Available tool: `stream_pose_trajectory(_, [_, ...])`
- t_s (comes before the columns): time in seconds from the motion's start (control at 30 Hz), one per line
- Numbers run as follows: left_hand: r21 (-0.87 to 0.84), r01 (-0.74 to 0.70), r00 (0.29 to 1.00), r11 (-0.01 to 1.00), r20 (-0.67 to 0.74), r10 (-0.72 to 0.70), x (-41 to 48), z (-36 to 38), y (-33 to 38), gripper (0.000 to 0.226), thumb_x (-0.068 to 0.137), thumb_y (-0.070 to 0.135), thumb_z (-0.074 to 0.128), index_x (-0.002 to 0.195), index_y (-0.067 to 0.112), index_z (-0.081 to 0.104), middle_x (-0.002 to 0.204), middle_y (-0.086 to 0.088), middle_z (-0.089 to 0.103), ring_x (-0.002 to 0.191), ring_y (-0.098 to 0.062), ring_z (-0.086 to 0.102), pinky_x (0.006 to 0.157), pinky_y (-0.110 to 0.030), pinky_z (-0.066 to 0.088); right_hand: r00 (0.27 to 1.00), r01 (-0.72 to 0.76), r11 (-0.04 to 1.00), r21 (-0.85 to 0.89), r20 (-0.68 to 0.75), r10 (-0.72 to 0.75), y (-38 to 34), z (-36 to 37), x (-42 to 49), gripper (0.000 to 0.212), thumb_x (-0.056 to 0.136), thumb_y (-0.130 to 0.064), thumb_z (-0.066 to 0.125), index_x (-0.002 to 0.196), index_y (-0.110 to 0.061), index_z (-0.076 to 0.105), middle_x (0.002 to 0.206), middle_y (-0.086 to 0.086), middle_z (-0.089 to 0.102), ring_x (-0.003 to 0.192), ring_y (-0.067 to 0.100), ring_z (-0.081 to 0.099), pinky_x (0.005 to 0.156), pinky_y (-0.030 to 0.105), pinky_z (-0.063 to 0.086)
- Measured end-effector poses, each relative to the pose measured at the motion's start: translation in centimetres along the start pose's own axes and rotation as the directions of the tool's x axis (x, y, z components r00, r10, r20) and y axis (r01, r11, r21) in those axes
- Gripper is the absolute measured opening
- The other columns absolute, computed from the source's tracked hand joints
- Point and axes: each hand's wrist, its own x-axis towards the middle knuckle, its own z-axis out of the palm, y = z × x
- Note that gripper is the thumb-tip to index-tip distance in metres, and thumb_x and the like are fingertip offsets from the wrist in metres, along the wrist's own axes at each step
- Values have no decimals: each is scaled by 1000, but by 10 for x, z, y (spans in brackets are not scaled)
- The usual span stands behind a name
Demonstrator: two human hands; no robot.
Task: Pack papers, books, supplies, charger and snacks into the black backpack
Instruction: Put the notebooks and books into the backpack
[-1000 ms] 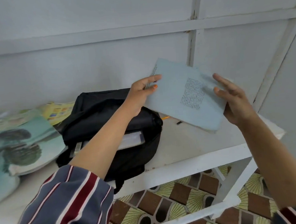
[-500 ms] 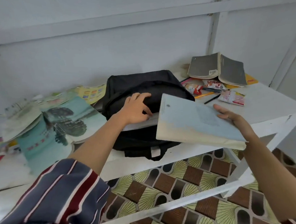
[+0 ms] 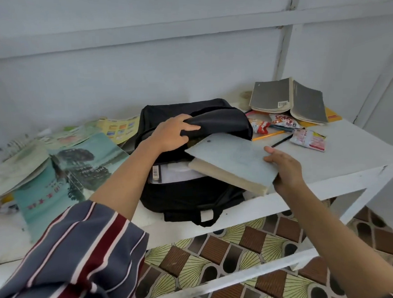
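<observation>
The black backpack [image 3: 189,196] lies on the white table [image 3: 354,158], its mouth facing me with white papers inside. My left hand [image 3: 172,133] grips the upper flap of the backpack and lifts it. My right hand [image 3: 285,170] holds a thick pale-blue book [image 3: 233,160] by its near right corner; the book's far end sits at the bag's opening. Right of the bag lie snack packets [image 3: 308,138], a yellow pencil [image 3: 269,135], a dark pen [image 3: 282,140] and a grey book [image 3: 289,100] lying open, cover up.
Left of the bag, teal picture books [image 3: 60,179] and loose leaflets [image 3: 117,128] cover the table. A roll of tape [image 3: 245,96] stands by the wall. The table's front edge is close below the bag; patterned floor tiles [image 3: 221,258] show beneath.
The blue book has come down from in front of the wall to the bag's mouth. My left hand let go of the book and took hold of the backpack flap.
</observation>
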Motion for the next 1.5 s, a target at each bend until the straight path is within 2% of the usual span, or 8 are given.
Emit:
stream_pose_trajectory(0.1, [-19,-8,1000,1000,-9,8,1,3,0,48,87,5,51,128,30,55,147,-2,35,132,-22,36,107,-40,32,994,51,999,-2,-96,-51,13,22,1,19,85,6,57,100,-2,66,88,4,64,74,15,61,59,19,55])
stream_pose_trajectory(0.27, [-64,9,1000,998,7,-8,1,2,-1,46,87,9,53,127,31,56,148,-1,34,134,-20,33,110,-38,29,987,114,942,-314,-76,-145,37,68,3,17,93,-16,53,109,-15,59,115,4,57,105,19,54,92,28,44])
stream_pose_trajectory(0.4, [-114,16,1000,993,1,-16,3,-1,-3,44,84,13,58,124,31,58,146,1,37,132,-18,36,109,-36,31,948,-41,803,-595,232,220,15,69,9,52,91,-21,59,136,-22,34,113,12,50,79,19,53,67,26,54])
stream_pose_trajectory(0.5, [-133,-3,1000,991,-14,1,4,-1,-7,43,83,15,62,123,30,60,143,2,40,128,-16,39,107,-33,32,935,202,462,-864,310,170,-8,52,11,58,85,-19,67,136,-22,39,99,12,58,63,18,53,54,22,47])
stream_pose_trajectory(0.6, [-149,-27,999,989,-24,24,6,2,-10,43,81,19,67,122,29,61,138,3,44,124,-15,43,104,-34,36,855,508,-47,-860,510,-96,-10,51,14,47,81,-28,70,126,-28,54,124,5,55,101,21,57,81,27,45])
stream_pose_trajectory(0.7, [-150,-27,999,988,-29,23,9,3,-12,44,79,23,71,121,30,61,138,4,44,124,-15,44,103,-36,37,713,683,-232,-693,701,5,9,57,24,45,84,-34,66,127,-35,55,136,0,45,123,20,44,102,33,37])
stream_pose_trajectory(1.0, [-185,-25,999,982,-36,18,9,5,-17,48,73,34,77,119,32,63,140,5,44,127,-15,43,107,-42,33,725,681,-143,-718,688,-3,27,71,69,34,93,-31,54,126,-36,56,144,-2,43,131,19,39,105,36,36])
stream_pose_trajectory(1.5, [-184,-29,999,983,-32,23,10,1,-18,48,73,34,76,119,30,63,139,4,45,125,-15,43,107,-40,34,703,701,-158,-695,712,-12,35,87,95,31,96,-20,50,123,-28,61,137,1,52,124,24,49,102,37,40])
